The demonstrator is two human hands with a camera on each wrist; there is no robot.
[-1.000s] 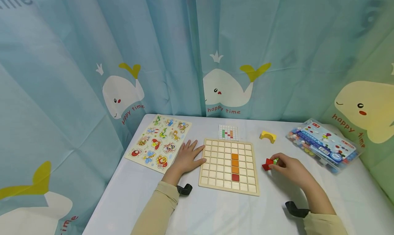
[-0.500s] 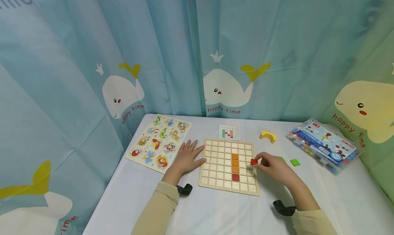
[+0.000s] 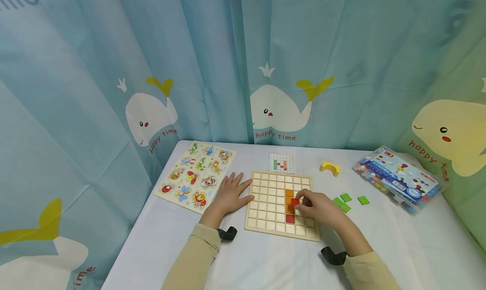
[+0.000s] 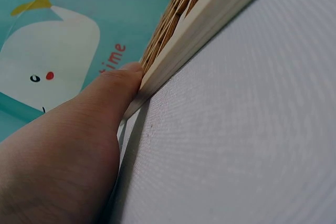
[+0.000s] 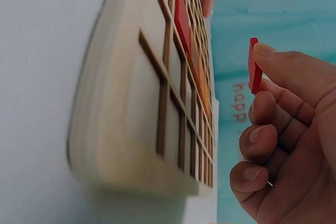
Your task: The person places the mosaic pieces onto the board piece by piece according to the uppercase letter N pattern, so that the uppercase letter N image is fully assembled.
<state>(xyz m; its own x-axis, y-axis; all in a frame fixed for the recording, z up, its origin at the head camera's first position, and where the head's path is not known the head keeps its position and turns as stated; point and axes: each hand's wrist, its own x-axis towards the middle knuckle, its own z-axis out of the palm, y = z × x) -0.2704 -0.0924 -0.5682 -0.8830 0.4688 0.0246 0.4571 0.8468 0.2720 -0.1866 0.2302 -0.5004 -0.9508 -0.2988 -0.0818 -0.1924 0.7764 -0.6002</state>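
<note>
My right hand point(image 3: 319, 206) pinches a red square tile point(image 5: 254, 66) between thumb and forefinger, holding it above the wooden grid board point(image 3: 265, 226). In the board lie a column of orange tiles point(image 3: 290, 193) and one red tile point(image 3: 290, 219) just below them. The held tile partly covers the orange column in the head view. My left hand point(image 3: 231, 196) lies with fingers spread beside the board's left edge, its thumb touching the rim, as the left wrist view also shows.
Several green tiles point(image 3: 363, 200) lie right of the board. Behind it are a pattern card point(image 3: 282, 163) and a yellow arch block point(image 3: 330, 168). A clear box of coloured pieces point(image 3: 402, 178) stands at the back right; an insect puzzle board point(image 3: 195, 176) lies left.
My right hand let go of green tiles on the table at the right and moved left over the board with the red tile. The left hand stayed in place.
</note>
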